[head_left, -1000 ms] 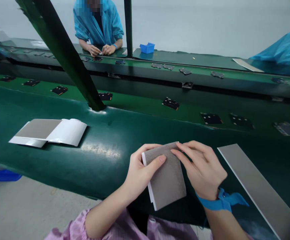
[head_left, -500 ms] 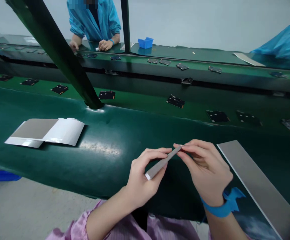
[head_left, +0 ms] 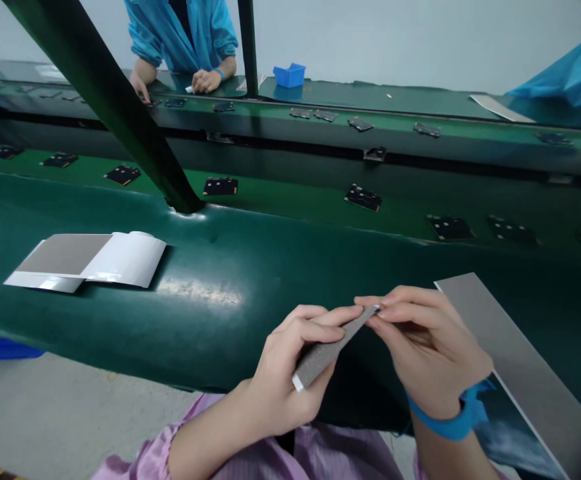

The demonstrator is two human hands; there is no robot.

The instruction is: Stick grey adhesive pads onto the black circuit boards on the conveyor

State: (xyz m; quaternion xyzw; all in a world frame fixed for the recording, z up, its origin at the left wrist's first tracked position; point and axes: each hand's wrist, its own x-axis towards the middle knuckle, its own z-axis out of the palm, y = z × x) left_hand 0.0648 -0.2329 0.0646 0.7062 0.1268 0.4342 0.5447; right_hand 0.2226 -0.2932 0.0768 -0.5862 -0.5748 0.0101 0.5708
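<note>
A narrow grey strip [head_left: 324, 360] with white ends is held above the green bench top, slanting up to the right. My left hand [head_left: 295, 367] is closed around its lower, nearer part, fingers on top and thumb below. The strip's far end is pinched between the fingertips of my right hand [head_left: 425, 340], which wears a blue wristband. Beside my right wrist lies a long grey sheet [head_left: 515, 360] with a white edge. Further left on the bench, a grey sheet with curled white backing [head_left: 85, 257] rests.
Dark circuit boards [head_left: 363, 197] lie spaced along the green belt [head_left: 280, 203] beyond the bench. A slanted dark green post [head_left: 115, 100] rises at the left. Across the line, a co-worker in blue [head_left: 180, 40] handles parts near a blue bin [head_left: 289, 76].
Both hands have shifted slightly toward the right, and the strip has rolled so more of its grey face shows. Boards on the near belt have moved a little to the right.
</note>
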